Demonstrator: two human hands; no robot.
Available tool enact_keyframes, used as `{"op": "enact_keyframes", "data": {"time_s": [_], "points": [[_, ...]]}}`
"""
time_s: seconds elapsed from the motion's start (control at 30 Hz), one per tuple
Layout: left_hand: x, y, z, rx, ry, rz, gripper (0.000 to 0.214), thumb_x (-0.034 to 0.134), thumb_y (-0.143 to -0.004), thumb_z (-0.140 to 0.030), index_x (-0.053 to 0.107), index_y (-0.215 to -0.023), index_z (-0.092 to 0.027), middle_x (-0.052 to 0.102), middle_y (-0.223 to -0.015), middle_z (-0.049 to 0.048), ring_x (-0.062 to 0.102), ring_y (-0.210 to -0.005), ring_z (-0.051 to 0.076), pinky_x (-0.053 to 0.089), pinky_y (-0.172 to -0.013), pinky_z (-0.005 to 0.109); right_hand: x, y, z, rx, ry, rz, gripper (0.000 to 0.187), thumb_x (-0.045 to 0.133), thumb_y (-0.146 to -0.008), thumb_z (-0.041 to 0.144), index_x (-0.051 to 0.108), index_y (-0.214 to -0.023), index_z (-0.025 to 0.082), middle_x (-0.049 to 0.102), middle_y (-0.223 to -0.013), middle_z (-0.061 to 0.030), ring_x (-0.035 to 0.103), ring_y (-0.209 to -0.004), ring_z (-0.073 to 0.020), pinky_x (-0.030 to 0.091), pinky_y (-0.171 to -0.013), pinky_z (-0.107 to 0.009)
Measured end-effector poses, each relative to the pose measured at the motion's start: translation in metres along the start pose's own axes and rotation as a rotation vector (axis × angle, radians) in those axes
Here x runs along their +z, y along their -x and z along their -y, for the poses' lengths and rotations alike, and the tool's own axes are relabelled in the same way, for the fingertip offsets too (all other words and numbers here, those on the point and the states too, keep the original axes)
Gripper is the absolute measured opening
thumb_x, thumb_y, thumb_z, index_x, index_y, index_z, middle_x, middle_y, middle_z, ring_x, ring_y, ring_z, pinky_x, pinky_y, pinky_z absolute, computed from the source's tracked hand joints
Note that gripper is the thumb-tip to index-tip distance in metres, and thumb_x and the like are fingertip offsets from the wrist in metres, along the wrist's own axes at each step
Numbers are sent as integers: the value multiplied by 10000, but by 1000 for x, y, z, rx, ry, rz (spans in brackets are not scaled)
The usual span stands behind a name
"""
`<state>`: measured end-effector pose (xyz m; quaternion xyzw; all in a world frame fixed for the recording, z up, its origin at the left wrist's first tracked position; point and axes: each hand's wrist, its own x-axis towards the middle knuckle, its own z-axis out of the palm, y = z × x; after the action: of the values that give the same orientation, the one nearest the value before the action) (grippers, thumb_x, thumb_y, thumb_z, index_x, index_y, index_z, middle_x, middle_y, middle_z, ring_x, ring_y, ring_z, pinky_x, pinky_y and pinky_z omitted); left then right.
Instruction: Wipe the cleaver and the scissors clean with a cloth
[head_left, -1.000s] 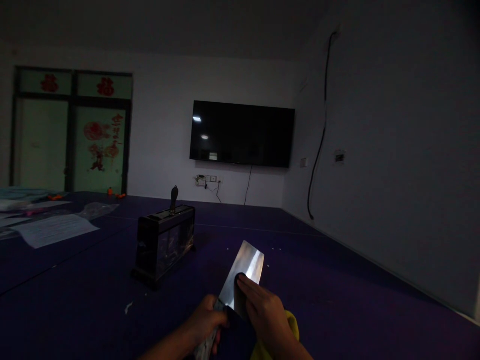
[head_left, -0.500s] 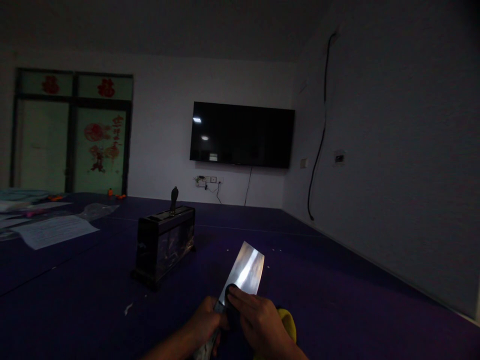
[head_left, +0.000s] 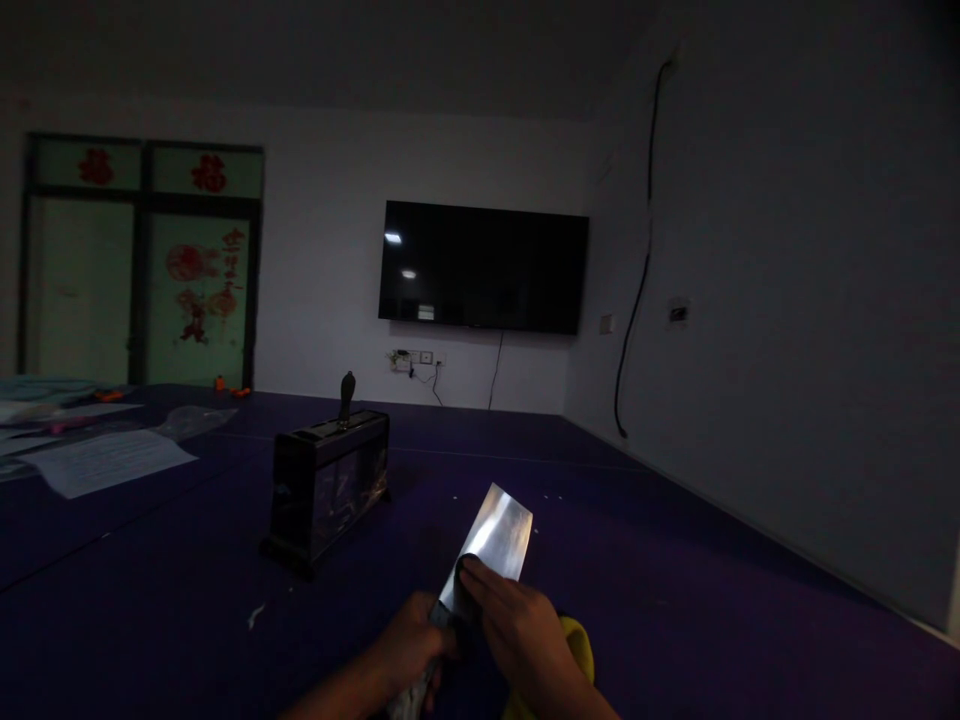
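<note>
My left hand [head_left: 416, 640] is wrapped round the handle of a cleaver [head_left: 501, 532]. Its broad, shiny blade points up and away from me, tilted to the right. Pressed on the blade near the handle is a dark rounded object [head_left: 465, 572], whose kind I cannot make out. The fingers of my right hand [head_left: 521, 630] lie together over that object and hide part of it. Something yellow, like a cloth [head_left: 577, 645], shows beside my right wrist, mostly covered by it.
A dark knife block [head_left: 330, 490] with one handle sticking up stands to the left on the purple table [head_left: 637, 590]. Printed paper [head_left: 112, 460] and a clear plastic bag [head_left: 195, 422] lie farther left. White scraps dot the surface. A television [head_left: 484, 268] hangs on the far wall.
My right hand and the dark object have shifted slightly up along the blade, towards its tip. My left hand keeps its grip on the handle.
</note>
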<state>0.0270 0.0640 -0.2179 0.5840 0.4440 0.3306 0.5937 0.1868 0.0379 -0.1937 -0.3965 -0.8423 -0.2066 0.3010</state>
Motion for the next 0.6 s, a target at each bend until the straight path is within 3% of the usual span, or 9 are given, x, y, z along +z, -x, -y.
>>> {"op": "enact_keyframes", "data": {"time_s": [0.17, 0.3, 0.5, 0.6], "points": [[-3, 0, 5, -94, -21, -44, 324, 486, -607, -96, 418, -916, -163, 427, -328, -83, 343, -231, 108, 311, -279, 181, 1, 1, -10, 131, 111, -97, 509, 313, -750, 10, 567, -1158, 175, 597, -1158, -45, 614, -892, -157, 514, -758, -256], [-5, -1, 8, -66, -10, 14, 328, 495, -626, -115, 401, -937, -159, 434, -339, -86, 347, -229, 104, 317, -295, 181, 1, 0, -13, 171, 124, -143, 509, 339, -766, 11, 538, -1192, 207, 599, -1155, -20, 576, -941, -164, 505, -787, -273], [-5, -3, 8, -59, 4, 36, 304, 547, -599, -149, 433, -880, -162, 453, -349, -66, 375, -247, 110, 323, -305, 188, 7, 2, -17, 108, 111, -183, 470, 361, -796, 15, 541, -1183, 213, 599, -1152, -24, 507, -1061, -182, 468, -867, -336], [-4, -5, 9, -27, -4, 27, 277, 582, -576, -190, 458, -822, -162, 437, -337, -65, 370, -248, 111, 311, -295, 191, 9, 2, -15, -10, 74, -176, 472, 346, -798, 18, 529, -1196, 194, 597, -1153, -46, 515, -1055, -171, 475, -862, -320]]}}
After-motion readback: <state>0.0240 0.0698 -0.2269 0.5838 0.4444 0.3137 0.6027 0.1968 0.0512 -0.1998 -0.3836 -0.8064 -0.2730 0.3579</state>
